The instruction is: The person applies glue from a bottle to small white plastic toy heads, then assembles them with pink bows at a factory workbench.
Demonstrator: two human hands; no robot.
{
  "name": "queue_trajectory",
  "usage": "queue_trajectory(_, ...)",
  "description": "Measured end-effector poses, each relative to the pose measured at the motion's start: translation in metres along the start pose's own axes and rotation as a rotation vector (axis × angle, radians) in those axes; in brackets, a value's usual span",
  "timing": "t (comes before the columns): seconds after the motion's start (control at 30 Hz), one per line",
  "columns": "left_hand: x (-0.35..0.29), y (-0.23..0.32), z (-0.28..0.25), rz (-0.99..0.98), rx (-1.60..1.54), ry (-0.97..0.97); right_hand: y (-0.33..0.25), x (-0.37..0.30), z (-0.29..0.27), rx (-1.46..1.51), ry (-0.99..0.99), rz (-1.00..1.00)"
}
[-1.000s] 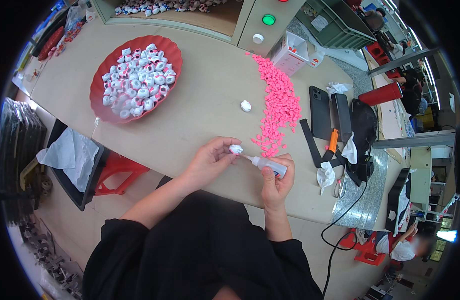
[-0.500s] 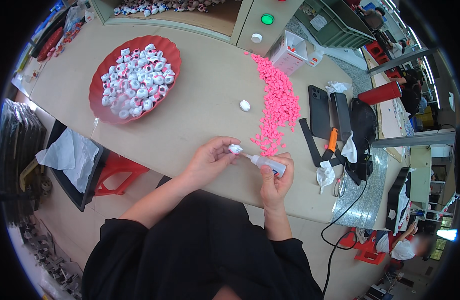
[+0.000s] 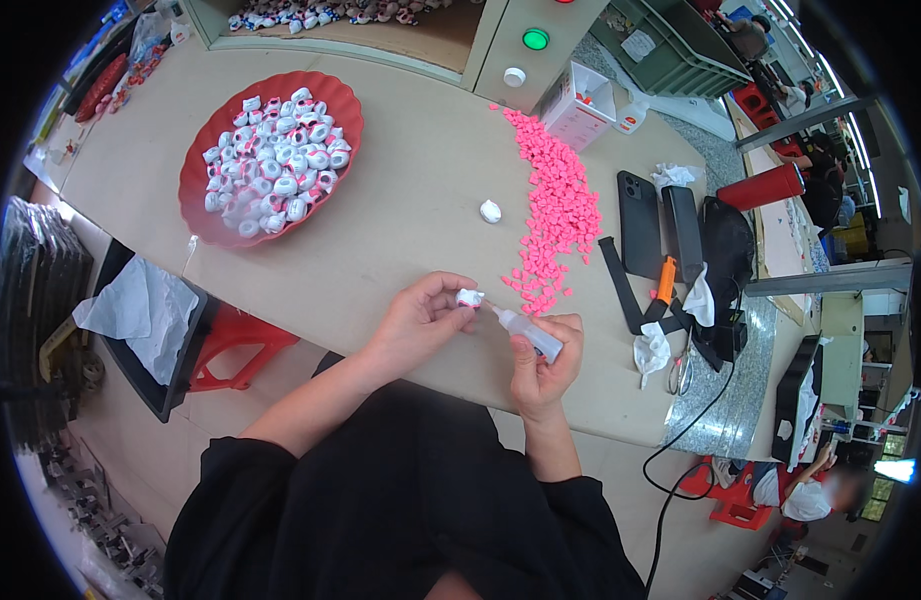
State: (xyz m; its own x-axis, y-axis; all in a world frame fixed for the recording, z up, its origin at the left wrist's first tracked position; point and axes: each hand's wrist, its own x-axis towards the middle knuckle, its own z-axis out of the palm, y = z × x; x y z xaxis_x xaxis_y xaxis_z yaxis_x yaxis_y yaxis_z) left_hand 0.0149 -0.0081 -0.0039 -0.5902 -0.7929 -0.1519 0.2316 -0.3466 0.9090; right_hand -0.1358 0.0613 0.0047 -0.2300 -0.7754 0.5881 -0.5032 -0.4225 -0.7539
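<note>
Between the thumb and fingers of my left hand (image 3: 420, 322) is a small white figurine head (image 3: 469, 298) with pink markings. My right hand (image 3: 547, 368) is closed around a translucent squeeze bottle (image 3: 530, 334), its thin nozzle tip pointing at the figurine head and very close to it; whether they touch I cannot tell. Just beyond my hands lies a spread of small pink pieces (image 3: 558, 190). One more white figurine head (image 3: 490, 211) rests alone on the table, left of the pink pieces.
A red scalloped bowl (image 3: 192, 190) full of similar white heads stands at the left. To the right lie a black phone (image 3: 638, 222), an orange-handled tool (image 3: 665, 279), crumpled tissues (image 3: 651, 350) and scissors (image 3: 682, 372). A white box (image 3: 578, 108) stands behind the pink pieces.
The squeeze bottle in my right hand has moved slightly left and down, its nozzle drawing a little off the figurine head. The head has turned slightly in my left fingers.
</note>
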Motion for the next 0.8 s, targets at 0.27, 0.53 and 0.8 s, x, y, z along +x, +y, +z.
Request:
queue_trajectory(0.27, 0.0007, 0.0021, 0.0008, -0.031, 0.031, 0.009, -0.0002, -0.0015, -0.0021, 0.075, 0.061, 0.040)
queue_trajectory(0.53, -0.0004, 0.0030, 0.0010, -0.022, 0.024, 0.018, -0.0006, 0.0011, -0.0005, 0.002, 0.004, -0.006)
queue_trajectory(0.8, -0.0009, 0.0030, 0.0020, -0.018, 0.045, 0.023, -0.0010, 0.0005, -0.0022, -0.019, 0.016, 0.003)
